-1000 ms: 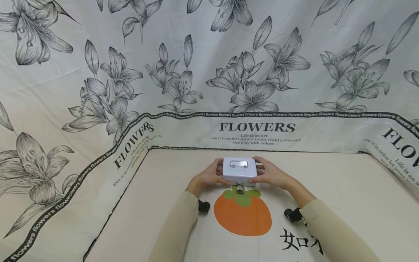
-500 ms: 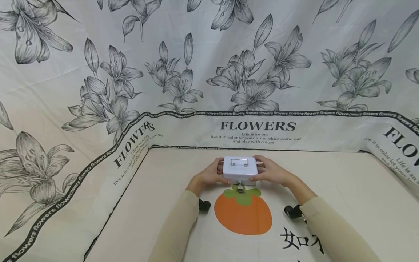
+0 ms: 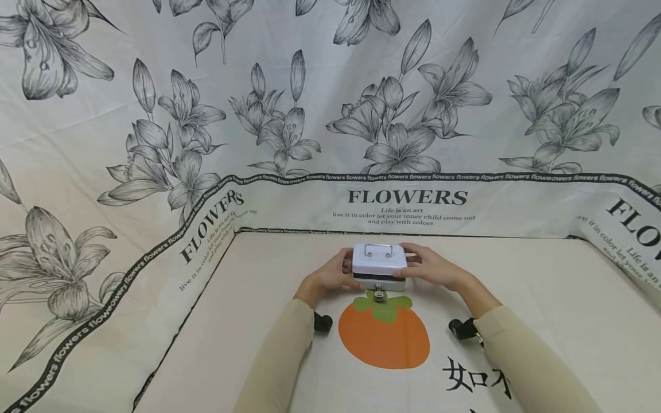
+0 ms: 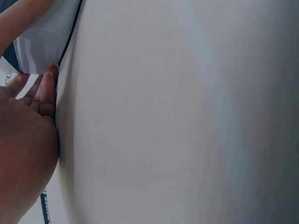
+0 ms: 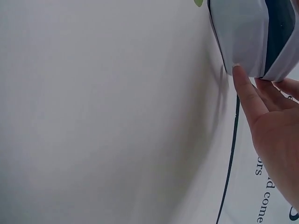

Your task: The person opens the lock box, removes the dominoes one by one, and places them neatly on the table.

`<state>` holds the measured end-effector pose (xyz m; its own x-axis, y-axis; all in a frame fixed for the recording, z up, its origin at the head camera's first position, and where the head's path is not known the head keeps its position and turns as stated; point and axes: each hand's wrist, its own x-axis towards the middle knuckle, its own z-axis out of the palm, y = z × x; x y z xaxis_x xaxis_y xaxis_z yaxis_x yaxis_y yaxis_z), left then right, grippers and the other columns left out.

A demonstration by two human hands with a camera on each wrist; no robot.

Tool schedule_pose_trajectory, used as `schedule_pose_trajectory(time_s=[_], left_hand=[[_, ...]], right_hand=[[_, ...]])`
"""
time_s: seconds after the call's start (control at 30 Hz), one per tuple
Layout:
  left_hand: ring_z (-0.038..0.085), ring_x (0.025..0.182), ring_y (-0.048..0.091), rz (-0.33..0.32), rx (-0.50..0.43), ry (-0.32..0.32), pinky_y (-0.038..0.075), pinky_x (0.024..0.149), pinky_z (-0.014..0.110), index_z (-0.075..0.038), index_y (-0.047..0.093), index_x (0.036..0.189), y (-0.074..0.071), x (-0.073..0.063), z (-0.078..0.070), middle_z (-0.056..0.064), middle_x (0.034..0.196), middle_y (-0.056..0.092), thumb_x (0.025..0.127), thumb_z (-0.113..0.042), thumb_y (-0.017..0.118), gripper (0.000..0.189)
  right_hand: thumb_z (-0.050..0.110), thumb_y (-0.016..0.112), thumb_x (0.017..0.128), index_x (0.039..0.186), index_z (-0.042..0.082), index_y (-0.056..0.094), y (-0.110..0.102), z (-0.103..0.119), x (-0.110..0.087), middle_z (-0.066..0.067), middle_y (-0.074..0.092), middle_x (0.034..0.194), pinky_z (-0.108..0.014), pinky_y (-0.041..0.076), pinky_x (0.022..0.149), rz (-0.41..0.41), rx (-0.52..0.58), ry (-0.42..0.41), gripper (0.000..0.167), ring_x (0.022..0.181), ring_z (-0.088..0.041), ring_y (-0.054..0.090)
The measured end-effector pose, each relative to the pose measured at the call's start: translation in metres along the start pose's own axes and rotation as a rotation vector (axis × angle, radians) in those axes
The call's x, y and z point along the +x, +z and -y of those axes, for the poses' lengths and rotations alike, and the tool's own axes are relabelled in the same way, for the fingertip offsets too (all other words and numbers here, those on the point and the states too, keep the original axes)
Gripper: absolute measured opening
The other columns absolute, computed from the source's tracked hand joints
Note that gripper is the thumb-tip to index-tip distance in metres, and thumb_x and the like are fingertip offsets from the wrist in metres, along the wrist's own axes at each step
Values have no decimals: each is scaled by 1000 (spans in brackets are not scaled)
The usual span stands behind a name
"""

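A small white cash box [image 3: 379,283] sits on the table near its far edge, a metal clasp [image 3: 379,295] hanging at its front. Its lid [image 3: 378,258], topped by a wire handle [image 3: 378,251], is raised slightly and shows a dark gap beneath. At the left end, my left hand [image 3: 330,271] grips the box, thumb toward the front; the left wrist view has fingertips [image 4: 47,77] against the box's corner. My right hand [image 3: 436,268] holds the lid at the right end, thumb on the front edge. One right fingertip [image 5: 237,69] touches the box's side in the right wrist view. The box's inside is hidden.
The pale tablecloth [image 3: 248,321] carries a printed orange persimmon [image 3: 384,338] and black characters [image 3: 472,378]. Behind and at both sides hangs a flower-printed curtain [image 3: 289,206]. Black wrist cameras [image 3: 462,328] sit on both forearms.
The lid has lifted from closed to slightly raised, opening a dark gap at the front. My right hand rose a little with it, while my left hand stayed at the box.
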<state>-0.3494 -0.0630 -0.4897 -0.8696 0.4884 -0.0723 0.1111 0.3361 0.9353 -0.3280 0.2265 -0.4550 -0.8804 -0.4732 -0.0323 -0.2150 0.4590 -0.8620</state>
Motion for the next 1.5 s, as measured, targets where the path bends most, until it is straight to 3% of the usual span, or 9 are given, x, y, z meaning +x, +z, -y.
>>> schedule_pose_trajectory(time_s=[0.37,0.63,0.9,1.13,1.5], left_hand=[[17,108,53,13,-8,20,42,105,35,-7,35,152,0,-1,1,7,123,58,72,3,89,97],[19,109,54,4,9,-7,42,107,38,-9,36,152,-1,-2,-2,6,123,58,71,1,90,98],[20,107,50,-12,29,-19,42,103,38,-10,36,152,-2,-1,-3,6,120,56,72,-2,90,97],[20,112,49,-10,50,-42,41,106,38,-11,34,155,-1,-1,0,4,124,55,71,-7,92,102],[20,107,46,-13,69,-37,40,98,36,-12,36,154,1,-2,-2,6,116,53,73,-10,92,98]], right_hand=[[39,70,96,152,3,43,-4,0,1,-20,57,142,-56,44,106,-42,-43,-16,72,129,-40,56],[43,64,100,152,0,41,-5,-1,8,-26,54,140,-46,53,97,-73,53,34,71,120,-38,61],[43,59,103,151,-1,42,-6,7,12,-31,53,141,-53,51,98,-114,127,51,67,116,-45,64],[54,47,105,147,-6,48,-6,7,20,-30,57,137,-53,53,96,-168,102,70,73,120,-46,61],[75,35,98,138,-6,54,-5,15,34,-30,63,120,-51,53,97,-270,68,222,93,105,-39,66]])
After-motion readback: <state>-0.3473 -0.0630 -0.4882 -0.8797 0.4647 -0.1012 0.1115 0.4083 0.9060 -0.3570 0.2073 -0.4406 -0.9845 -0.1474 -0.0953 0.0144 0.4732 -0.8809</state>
